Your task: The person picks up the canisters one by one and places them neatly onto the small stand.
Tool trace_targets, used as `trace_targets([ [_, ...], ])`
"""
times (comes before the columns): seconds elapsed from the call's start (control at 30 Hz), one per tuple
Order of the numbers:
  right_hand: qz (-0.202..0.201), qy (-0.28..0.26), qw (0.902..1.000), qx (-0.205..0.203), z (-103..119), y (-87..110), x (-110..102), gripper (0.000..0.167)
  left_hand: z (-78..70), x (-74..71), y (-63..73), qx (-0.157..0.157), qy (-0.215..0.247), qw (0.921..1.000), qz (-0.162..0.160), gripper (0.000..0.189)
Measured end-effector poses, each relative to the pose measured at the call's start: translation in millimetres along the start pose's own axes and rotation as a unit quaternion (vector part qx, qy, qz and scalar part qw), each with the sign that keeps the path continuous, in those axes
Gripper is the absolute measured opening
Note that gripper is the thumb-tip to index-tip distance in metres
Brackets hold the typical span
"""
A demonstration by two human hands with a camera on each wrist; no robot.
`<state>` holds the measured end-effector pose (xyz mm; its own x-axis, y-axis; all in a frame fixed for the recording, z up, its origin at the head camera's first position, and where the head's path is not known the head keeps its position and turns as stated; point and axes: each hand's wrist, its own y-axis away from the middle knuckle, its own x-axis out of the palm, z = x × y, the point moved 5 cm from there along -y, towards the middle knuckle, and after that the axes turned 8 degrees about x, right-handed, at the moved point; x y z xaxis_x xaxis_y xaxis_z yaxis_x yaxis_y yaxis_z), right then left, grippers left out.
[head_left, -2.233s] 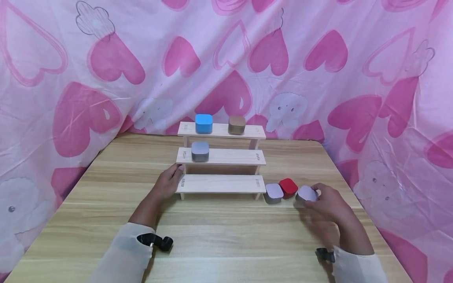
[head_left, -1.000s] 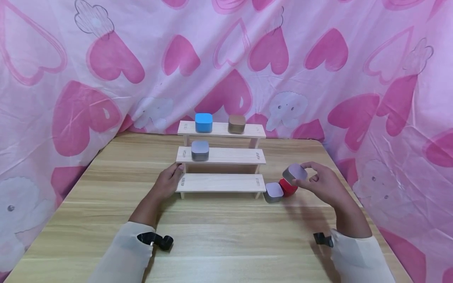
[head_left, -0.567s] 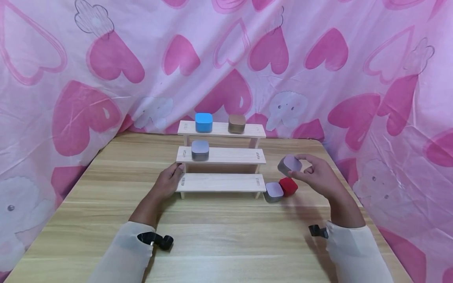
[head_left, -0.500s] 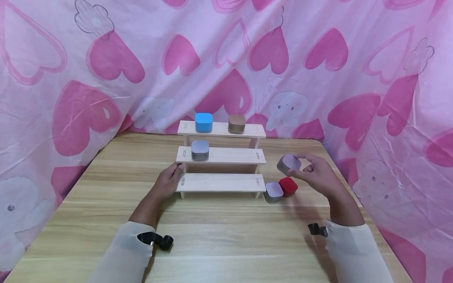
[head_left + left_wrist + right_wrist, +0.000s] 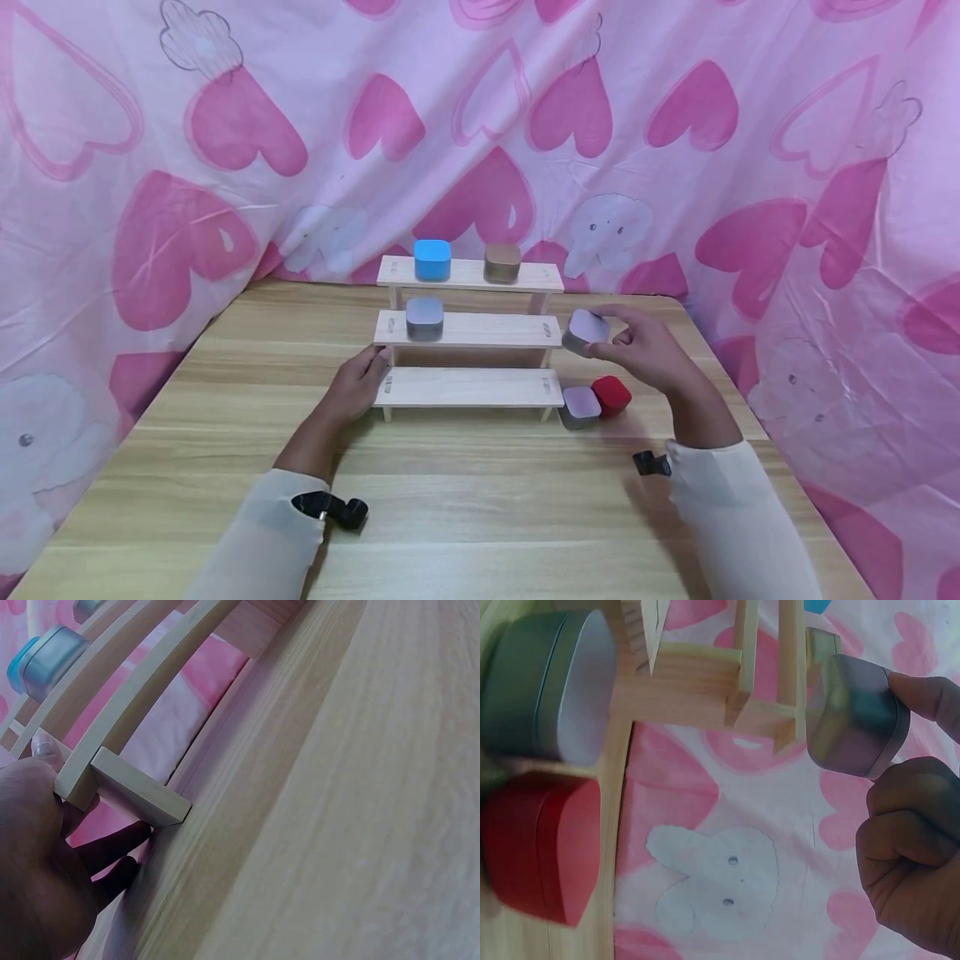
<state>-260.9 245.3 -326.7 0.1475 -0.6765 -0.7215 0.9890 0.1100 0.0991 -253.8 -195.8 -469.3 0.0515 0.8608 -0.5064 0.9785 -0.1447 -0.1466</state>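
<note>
My right hand (image 5: 651,348) pinches a silver-grey square tin (image 5: 585,332) between thumb and fingers. It hangs in the air at the right end of the middle tier of a three-tier wooden display stand (image 5: 468,388). My left hand (image 5: 356,388) grips the stand's left end; in the left wrist view its thumb lies over the plank's end, with fingers below. On the middle tier stands another silver tin (image 5: 424,319). Up on the top tier are a blue tin (image 5: 432,260) and a brown tin (image 5: 502,263).
Beside the stand's front right leg, a silver tin (image 5: 581,407) and a red tin (image 5: 611,396) sit close together on the wooden table (image 5: 480,517). A pink heart-patterned cloth (image 5: 480,100) hangs behind and along both sides.
My right hand has lifted the silver tin off the table right of the red one and carried it up and left to the middle tier's end. The left hand has stayed put.
</note>
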Motion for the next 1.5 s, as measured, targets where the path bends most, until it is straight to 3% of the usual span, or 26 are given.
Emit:
trace_targets([
  [0.43,0.043,-0.041,0.9964,-0.061,23.3,-24.5,20.8,0.063,-3.7,-0.3,-0.1,0.006,-0.003,1.0,-0.002,0.058],
  [0.83,0.083,-0.019,0.9907,-0.106,49.0,-47.2,42.1,0.063,-2.3,1.2,-0.1,0.001,-0.003,1.0,0.0,0.057],
  [1.33,0.099,-0.036,0.9889,-0.105,65.4,-63.1,59.3,0.059,-2.8,1.8,2.1,0.005,0.004,0.9999,0.015,0.063],
  [1.5,0.101,-0.047,0.988,-0.107,65.3,-66.7,64.9,0.062,-2.9,2.2,-0.9,0.021,-0.002,0.9998,0.004,0.056],
])
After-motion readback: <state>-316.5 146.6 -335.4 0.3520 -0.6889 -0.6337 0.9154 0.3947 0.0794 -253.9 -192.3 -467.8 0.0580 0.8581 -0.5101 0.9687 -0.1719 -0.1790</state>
